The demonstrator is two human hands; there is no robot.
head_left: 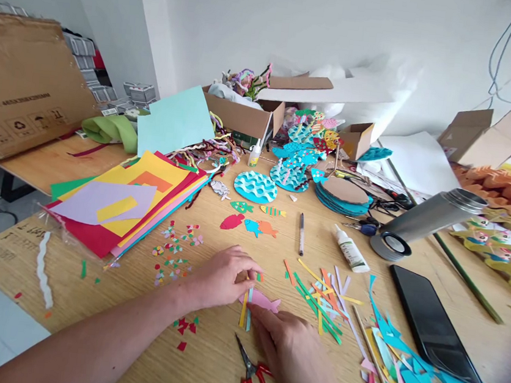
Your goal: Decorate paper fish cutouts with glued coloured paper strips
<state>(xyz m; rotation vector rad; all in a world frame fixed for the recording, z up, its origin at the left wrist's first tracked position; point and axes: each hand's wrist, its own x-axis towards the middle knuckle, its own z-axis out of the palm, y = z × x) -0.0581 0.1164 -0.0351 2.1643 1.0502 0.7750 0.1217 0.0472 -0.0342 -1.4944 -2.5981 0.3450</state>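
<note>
A pink paper fish (265,302) lies on the wooden table (213,359) near its front edge, with yellow and light blue paper strips (246,308) laid across it. My left hand (222,277) is closed in a pinch, its fingertips on the top of the strips by the fish. My right hand (287,339) lies below the fish, fingers pressed down on its lower edge and the strips. Red-handled scissors (252,379) lie just in front of my right hand.
Loose coloured strips (322,294), a pen (301,233), a glue bottle (350,249), a black phone (432,322) and a steel flask (427,223) lie to the right. Coloured paper sheets (129,205) are stacked at left. Small paper fish (251,225) and blue wave discs (256,186) lie behind, with cardboard boxes (245,116).
</note>
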